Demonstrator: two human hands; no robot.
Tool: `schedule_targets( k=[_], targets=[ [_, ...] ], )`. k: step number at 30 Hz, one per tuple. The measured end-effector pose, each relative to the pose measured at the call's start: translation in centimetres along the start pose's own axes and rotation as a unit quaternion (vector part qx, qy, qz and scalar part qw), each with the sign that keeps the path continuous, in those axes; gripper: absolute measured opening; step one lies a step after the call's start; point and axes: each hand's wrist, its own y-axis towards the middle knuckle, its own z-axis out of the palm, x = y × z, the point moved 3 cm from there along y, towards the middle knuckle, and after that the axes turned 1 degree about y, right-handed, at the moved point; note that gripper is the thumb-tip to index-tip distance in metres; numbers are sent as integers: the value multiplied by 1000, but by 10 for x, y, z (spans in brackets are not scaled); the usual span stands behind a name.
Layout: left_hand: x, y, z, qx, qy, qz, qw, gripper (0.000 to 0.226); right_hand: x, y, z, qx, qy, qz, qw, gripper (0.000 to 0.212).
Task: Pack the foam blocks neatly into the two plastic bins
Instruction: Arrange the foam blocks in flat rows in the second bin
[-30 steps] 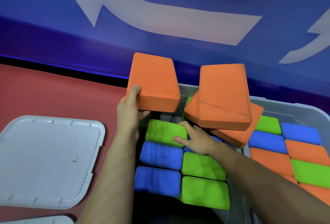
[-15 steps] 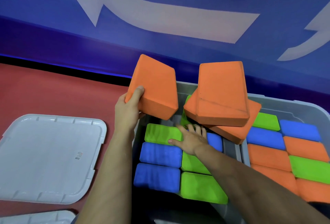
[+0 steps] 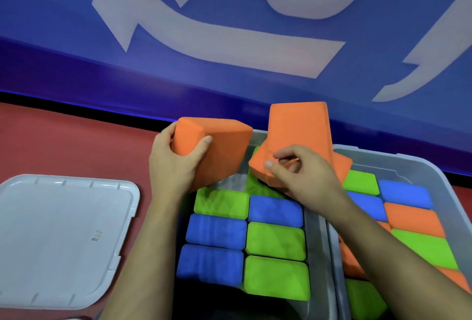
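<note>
Fingers (image 3: pixel 287 152) of the right hand (image 3: pixel 304 176) curl over the near edge of an orange foam block (image 3: pixel 298 128) that leans on a second orange foam block (image 3: pixel 341 164) lying across the far ends of the two grey plastic bins; the thumb presses its near corner. The left hand (image 3: pixel 173 164) grips another orange foam block (image 3: pixel 219 151), thumb on the front face and fingers wrapped behind, holding it over the far left corner of the left bin (image 3: pixel 315 243).

The held block is tilted, its long axis running from far left down toward the bin. The leaning block's long axis points away from the person, its far end raised against the wall.

Half a second ago the right hand lay flat on the packed blocks below the orange pile; it has since risen to take hold of the leaning block. The left hand's block has turned further, showing its narrow end.

Inside the left bin, green (image 3: pixel 275 240) and blue (image 3: pixel 214 230) foam blocks sit in two tight rows. The right bin (image 3: pixel 419 166) holds green, blue and orange blocks packed side by side. A pale grey plastic lid (image 3: pixel 63 238) rests on the red bench (image 3: pixel 76 141) at the left, apart from the bins. Behind the bench's far edge stands a blue wall with large white shapes (image 3: pixel 229 46).
</note>
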Motion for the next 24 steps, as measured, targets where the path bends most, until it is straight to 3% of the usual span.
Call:
schedule_targets(
  k=[3,6,9,12,18,24],
  targets=[
    [0,-2,7,38,50,36,997,78,-16,3,-34,-77,-53,44,995,51],
    [3,-4,16,87,124,87,985,75,-35,7,-39,-43,-124,110,985,79],
    [4,-9,28,126,199,113,965,73,-43,10,-38,-27,-182,127,975,90],
    [7,-14,36,136,230,114,957,72,-55,10,-33,19,-156,162,974,99],
    [25,-19,48,175,291,116,934,77,-64,10,-30,53,-138,171,974,97],
    [21,0,64,220,395,172,875,76,-68,13,-35,64,-142,163,974,92]
  ],
)
